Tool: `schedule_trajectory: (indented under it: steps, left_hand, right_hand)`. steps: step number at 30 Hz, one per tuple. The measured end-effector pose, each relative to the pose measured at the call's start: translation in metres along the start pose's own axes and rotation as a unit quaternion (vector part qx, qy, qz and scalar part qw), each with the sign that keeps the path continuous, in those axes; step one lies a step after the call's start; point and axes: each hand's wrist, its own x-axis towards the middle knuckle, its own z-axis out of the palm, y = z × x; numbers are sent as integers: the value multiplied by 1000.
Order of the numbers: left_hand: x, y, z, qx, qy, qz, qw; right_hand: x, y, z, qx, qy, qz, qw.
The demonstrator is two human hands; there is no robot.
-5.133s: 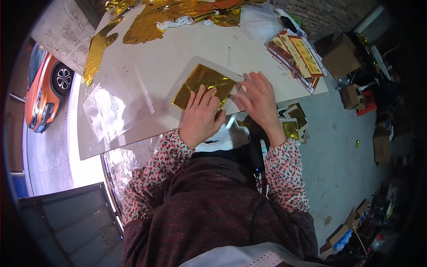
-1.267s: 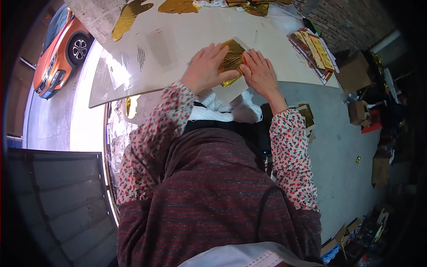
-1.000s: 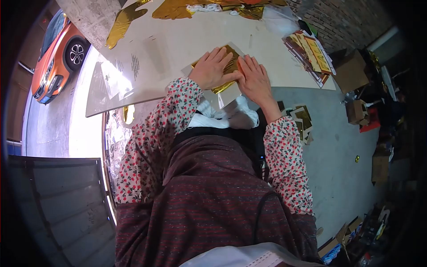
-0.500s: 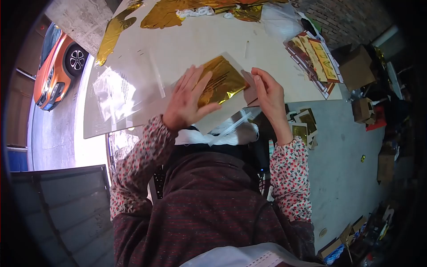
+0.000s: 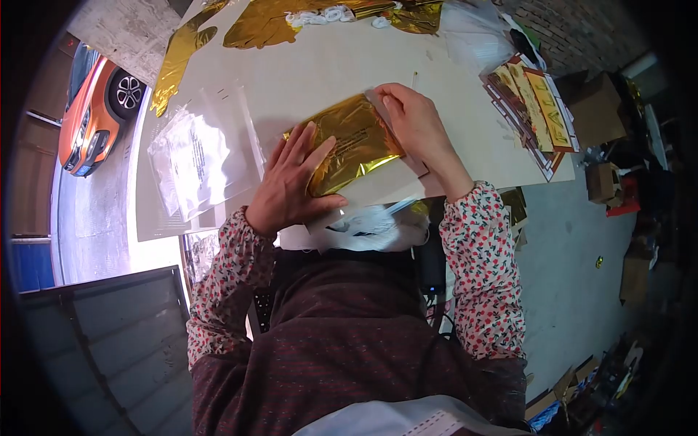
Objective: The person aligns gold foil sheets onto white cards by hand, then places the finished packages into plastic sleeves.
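Note:
A folded gold foil packet (image 5: 356, 138) with small printed text lies in front of me under clear plastic. My left hand (image 5: 294, 178) rests on its left side with the fingers spread. At the packet's upper right edge is my right hand (image 5: 414, 120), its fingers curled and pressed together at the edge; what exactly they pinch is too small to make out. A brown card partly shows beneath my right hand. Clear plastic bags (image 5: 200, 156) lie on the table to the left of my left hand.
Gold foil sheets (image 5: 258, 25) and white ribbon bundles (image 5: 334, 14) lie at the table's (image 5: 291, 80) far side. Printed "FALL" banners (image 5: 542, 109) sit at the right. Cardboard boxes (image 5: 600, 112) stand beyond, and an orange car (image 5: 91, 120) is at the left.
My left hand has come down onto the packet's left side. My right hand has moved left to the packet's upper right edge, its fingers closing there.

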Motion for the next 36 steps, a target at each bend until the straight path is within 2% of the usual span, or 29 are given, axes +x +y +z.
schedule_trajectory:
  steps: [5,9,13,15,18,20,21,23,26,29,32,34,36]
  left_hand:
    - [7,-2,0,17,-11,5,1000]
    - [12,-1,-4,10,-23,-3,1000]
    - [24,-4,-13,16,-32,4,999]
    - [28,-2,-13,34,-1,5,999]
    - [31,9,-16,61,58,42,996]
    - [24,13,-4,40,75,76,993]
    - [21,24,-1,-29,94,83,992]
    - [19,43,0,-52,63,82,993]
    - [16,44,11,-48,45,67,996]
    - [13,40,9,-37,24,59,997]
    - [12,37,11,-47,19,57,997]
    - [13,37,11,-52,18,58,997]
    - [12,31,13,-40,31,71,996]
  right_hand:
    - [-4,7,-9,-6,20,-49,999]
    - [-52,-8,-59,62,44,-8,997]
    - [-106,0,-65,-42,26,-76,996]
    - [-116,2,-60,-97,12,-125,987]
    - [-120,3,-51,-156,8,-145,977]
    - [-111,4,-48,-100,41,-102,989]
    - [-98,1,-48,-82,53,-90,991]
    - [-67,-4,-43,-57,66,-71,994]
    - [-20,26,-33,-261,95,-247,928]
    - [0,58,-42,-290,55,-203,934]
    - [13,91,-69,-280,80,-161,943]
    - [12,74,-86,-270,75,-45,959]
    - [7,83,-96,-279,107,-111,948]
